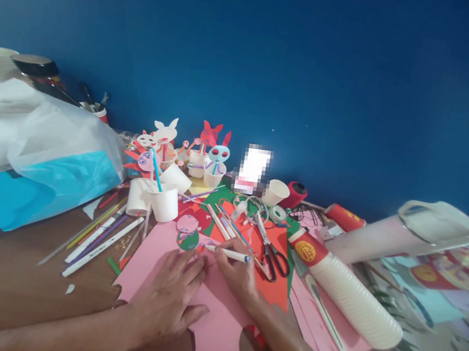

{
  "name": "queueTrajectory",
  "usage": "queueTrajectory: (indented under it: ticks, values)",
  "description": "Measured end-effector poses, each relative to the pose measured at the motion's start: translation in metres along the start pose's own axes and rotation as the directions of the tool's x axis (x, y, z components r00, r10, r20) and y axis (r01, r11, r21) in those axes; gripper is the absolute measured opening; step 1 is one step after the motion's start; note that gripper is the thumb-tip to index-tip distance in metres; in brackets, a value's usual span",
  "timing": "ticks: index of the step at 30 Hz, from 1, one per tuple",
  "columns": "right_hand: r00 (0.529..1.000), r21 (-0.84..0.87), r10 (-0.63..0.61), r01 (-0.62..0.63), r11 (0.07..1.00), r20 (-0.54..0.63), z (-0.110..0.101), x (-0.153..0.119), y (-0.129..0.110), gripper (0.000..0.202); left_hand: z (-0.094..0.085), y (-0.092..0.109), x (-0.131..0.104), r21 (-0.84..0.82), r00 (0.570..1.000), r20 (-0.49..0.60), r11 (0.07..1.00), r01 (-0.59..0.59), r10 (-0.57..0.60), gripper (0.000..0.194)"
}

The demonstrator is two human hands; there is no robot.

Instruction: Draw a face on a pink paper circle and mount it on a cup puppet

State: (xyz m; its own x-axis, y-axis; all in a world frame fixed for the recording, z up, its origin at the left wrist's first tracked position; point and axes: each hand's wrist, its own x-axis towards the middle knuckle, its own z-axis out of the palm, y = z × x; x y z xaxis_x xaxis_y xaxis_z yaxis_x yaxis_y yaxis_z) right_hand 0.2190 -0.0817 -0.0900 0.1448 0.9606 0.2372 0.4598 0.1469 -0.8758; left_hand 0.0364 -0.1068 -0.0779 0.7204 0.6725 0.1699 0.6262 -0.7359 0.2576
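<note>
Brown tabletop [21, 285] edges pink paper [216, 328] | left hand [171, 291]: released grip, on paper | right hand [236, 273]: grip around marker [233, 254]

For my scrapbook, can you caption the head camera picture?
Left hand on pink paper, right hand holding a white pen.

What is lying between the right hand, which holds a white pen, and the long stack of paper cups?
In the head view, scissors with black handles lie on orange paper between the right hand and the stack of cups.
</note>
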Motion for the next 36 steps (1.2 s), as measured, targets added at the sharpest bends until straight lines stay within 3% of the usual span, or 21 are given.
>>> queueTrajectory:
  ticks: [22,36]
  values:
    - [1.0,0.066,0.018,-0.019,0.998,0.013,-0.0028,0.0005,-0.0036,0.013,-0.0002,-0.0013,0.0015,0.015,1.0,0.001,1.0,-0.008,0.008,0.054]
    - [1.0,0.016,-0.007,0.007,1.0,-0.008,-0.0009,0.0002,0.0009,0.009,0.0013,-0.0024,0.0012,0.036,1.0,-0.02,0.999,-0.024,0.025,0.054]
